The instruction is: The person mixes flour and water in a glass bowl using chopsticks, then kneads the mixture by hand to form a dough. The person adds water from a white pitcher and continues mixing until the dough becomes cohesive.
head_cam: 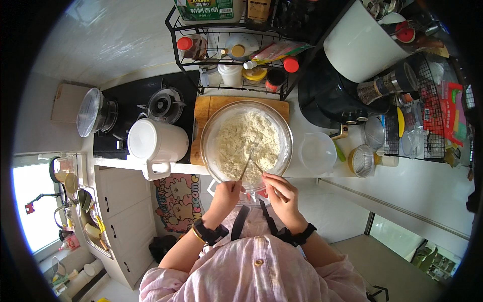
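Observation:
A large clear glass bowl (205, 158) stands on a wooden cutting board (205, 107), its near rim reaching past the counter edge. Inside lies crumbly, shaggy flour dough (245, 136), with dry flour smeared on the bowl wall. My left hand (227, 193) grips a chopstick (246, 166) at the near rim; its tip goes into the dough. Another chopstick (258, 167) is held in my right hand (281, 191), over the near right rim and angled toward the first. Both tips are close together near the middle of the dough, and the exact contact is hard to see.
Left of the board, a white lidded pitcher (160, 141) stands by the gas stove (132, 94). A translucent plastic bowl (318, 153) is to the right, before a black appliance (328, 94). Behind is a wire rack (230, 62) with bottles and jars.

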Available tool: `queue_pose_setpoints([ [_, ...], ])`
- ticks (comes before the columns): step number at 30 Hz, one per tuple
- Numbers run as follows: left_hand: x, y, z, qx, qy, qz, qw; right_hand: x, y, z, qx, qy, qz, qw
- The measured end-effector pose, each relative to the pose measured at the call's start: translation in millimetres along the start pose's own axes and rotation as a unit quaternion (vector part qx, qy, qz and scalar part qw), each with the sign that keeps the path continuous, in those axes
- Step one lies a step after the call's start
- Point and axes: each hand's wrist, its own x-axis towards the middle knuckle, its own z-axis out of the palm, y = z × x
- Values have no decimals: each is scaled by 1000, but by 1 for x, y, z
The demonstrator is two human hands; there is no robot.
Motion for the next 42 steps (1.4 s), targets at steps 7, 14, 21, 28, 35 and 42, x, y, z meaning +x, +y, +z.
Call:
queue_pose_setpoints([
  [7, 15, -7, -12, 53, 42, 36, 997, 1, -13, -6, 132, 25, 65, 989],
  [14, -2, 1, -3, 87, 121, 105, 983, 5, 10, 5, 271, 102, 139, 947],
  [21, -1, -1, 14, 161, 104, 87, 978, 7, 4, 9, 314, 158, 183, 918],
  [28, -1, 6, 0, 103, 121, 83, 984, 14, -2, 4, 315, 220, 215, 898],
  [35, 2, 15, 8, 200, 108, 67, 972, 13, -3, 1, 304, 250, 255, 883],
  [42, -11, 12, 15, 176, 95, 131, 971, 17, -3, -4, 305, 253, 290, 871],
])
